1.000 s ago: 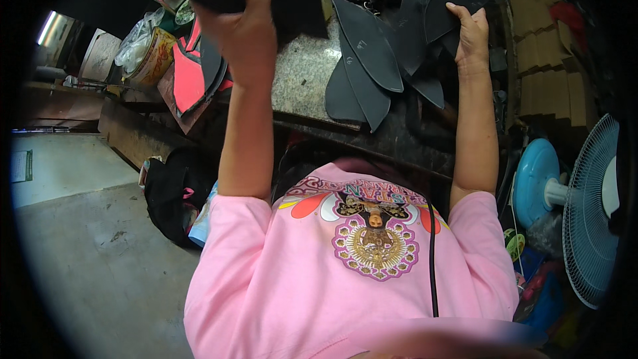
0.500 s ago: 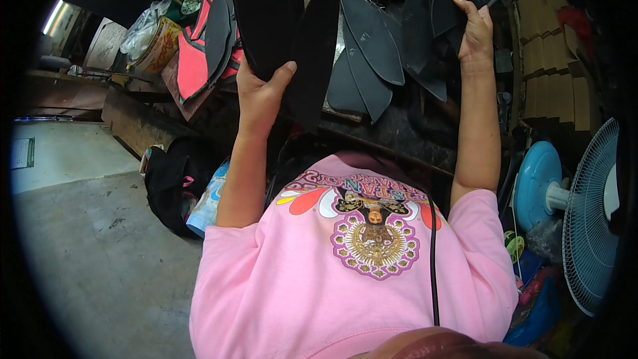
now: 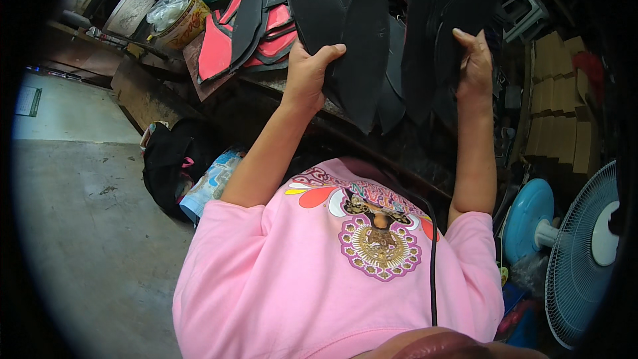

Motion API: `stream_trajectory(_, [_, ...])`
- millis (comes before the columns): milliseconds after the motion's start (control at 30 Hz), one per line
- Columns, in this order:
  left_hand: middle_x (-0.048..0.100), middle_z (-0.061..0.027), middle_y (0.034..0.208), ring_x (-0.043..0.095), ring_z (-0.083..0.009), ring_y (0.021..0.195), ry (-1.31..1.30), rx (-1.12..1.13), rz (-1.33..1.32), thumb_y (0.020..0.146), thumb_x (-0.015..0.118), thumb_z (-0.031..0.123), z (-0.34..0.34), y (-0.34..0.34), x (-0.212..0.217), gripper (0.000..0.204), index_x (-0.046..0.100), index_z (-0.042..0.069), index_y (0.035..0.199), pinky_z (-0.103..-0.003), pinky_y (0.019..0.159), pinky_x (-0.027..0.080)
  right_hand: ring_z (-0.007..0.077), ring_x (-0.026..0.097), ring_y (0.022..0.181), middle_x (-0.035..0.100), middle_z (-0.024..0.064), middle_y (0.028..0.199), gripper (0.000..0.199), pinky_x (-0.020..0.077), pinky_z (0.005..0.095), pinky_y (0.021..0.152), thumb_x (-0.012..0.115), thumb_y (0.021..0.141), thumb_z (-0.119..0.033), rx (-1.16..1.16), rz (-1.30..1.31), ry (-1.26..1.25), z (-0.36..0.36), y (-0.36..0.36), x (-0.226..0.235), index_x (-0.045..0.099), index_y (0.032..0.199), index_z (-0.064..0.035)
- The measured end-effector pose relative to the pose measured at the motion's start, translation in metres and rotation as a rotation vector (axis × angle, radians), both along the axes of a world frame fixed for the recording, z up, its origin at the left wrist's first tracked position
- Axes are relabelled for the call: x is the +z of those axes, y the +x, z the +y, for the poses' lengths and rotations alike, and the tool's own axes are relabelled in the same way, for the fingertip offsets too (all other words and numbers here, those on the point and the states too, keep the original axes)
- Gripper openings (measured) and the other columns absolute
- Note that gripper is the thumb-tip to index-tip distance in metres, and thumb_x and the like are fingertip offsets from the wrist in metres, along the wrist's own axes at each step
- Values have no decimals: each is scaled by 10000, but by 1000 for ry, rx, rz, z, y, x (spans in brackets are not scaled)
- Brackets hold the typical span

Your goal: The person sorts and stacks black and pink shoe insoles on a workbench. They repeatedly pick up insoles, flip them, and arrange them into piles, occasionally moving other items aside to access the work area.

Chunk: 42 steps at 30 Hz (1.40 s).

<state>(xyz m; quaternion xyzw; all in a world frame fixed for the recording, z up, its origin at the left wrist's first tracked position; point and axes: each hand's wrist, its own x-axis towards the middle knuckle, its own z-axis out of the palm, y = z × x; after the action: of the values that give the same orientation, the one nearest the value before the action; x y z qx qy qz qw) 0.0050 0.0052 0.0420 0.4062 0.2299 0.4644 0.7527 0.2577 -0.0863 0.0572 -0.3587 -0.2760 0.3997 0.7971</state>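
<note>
- One left hand (image 3: 309, 78), yours, closed on a spread of black leaf-shaped pieces (image 3: 365, 53), thumb across the front (fingers mostly hidden behind).
- One right hand (image 3: 474, 65), yours, gripping the edge of a second black bunch (image 3: 420, 43), just beside the first.
- Some dark grey pieces (image 3: 395, 60), showing between your two bunches.
- One heap of red-and-black cut pieces (image 3: 215, 52), left of and partly behind your left-hand bunch.
- One patterned bucket (image 3: 187, 24), beyond that heap.
- Stacked brown cardboard (image 3: 555, 123), at your right.
- One fan (image 3: 577, 259), nearer you, lower right.
</note>
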Motion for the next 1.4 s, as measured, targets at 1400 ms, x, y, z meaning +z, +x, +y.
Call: stream_trajectory(1400, [576,-64,1185,557,-191,1146,467,10,151,817,788,58,-18,21,-11,474,570,7,1234,-341,1006,434,198,316,1431,321,110,1546,1016,272,364,1169,755,775,5,112,-916,-17,11,-71,-9,137,1582,-22])
